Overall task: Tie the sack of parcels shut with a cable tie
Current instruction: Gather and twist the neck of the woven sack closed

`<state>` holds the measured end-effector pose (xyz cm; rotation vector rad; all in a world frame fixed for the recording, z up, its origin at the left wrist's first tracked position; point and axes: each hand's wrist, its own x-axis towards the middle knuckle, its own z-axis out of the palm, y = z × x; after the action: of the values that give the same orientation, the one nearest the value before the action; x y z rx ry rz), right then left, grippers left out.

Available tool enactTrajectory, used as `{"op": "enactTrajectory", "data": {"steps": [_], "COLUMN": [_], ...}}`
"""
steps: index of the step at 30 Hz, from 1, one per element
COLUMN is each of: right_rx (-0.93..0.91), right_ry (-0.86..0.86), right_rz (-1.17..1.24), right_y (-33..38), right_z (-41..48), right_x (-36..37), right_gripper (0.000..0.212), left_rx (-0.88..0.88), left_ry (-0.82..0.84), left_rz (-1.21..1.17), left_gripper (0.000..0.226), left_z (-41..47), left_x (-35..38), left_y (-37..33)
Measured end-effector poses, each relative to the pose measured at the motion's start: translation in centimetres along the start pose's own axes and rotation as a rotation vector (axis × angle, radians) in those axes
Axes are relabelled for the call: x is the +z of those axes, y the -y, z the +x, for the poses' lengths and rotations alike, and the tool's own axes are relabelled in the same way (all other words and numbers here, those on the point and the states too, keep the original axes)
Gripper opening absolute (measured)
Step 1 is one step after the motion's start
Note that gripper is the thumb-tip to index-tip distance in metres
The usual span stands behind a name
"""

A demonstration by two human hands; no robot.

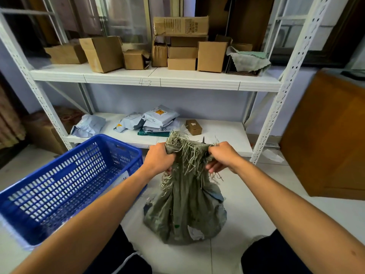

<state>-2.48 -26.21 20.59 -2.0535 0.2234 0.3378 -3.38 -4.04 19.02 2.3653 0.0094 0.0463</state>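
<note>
In the head view, the grey-green woven sack (185, 210) stands on the tiled floor (246, 224) close before the person, its lower part bulged by the parcels inside. The left hand (161, 158) and the right hand (222, 158) each grip the sack just under its frayed mouth (185, 147). Their fingers are curled tight round the bunched fabric, one hand at each side. I judge they hold it so to gather the opening into a narrow neck, where a tie can go around. No cable tie is visible (perhaps it lies outside the view). A blue plastic basket (65, 175) sits just beside the sack at the left. Grey mailer bags (158, 117) lie on the lower shelf (217, 133) behind.
</note>
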Motion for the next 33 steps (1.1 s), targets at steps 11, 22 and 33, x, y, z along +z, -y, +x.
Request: {"op": "enactTrajectory", "data": {"steps": [11, 22, 33], "right_rx": [0.05, -0.274, -0.321], "right_ry": [0.239, -0.018, -0.202], "right_rz": [0.332, -0.259, -0.636], "right_y": [0.0, -1.0, -0.6], "right_z": [0.9, 1.7, 0.9], "right_x": [2.0, 3.3, 2.4], "right_gripper": [0.043, 0.021, 0.037], "left_rx": [-0.194, 0.004, 0.155], "left_ry": [-0.13, 0.004, -0.135], "left_rz": [-0.258, 0.236, 0.333], "left_gripper": [0.034, 0.031, 0.022], "left_z": [-0.6, 0.2, 0.6], "left_x": [2.0, 2.8, 1.7], "left_y": [-0.4, 0.3, 1.0]}}
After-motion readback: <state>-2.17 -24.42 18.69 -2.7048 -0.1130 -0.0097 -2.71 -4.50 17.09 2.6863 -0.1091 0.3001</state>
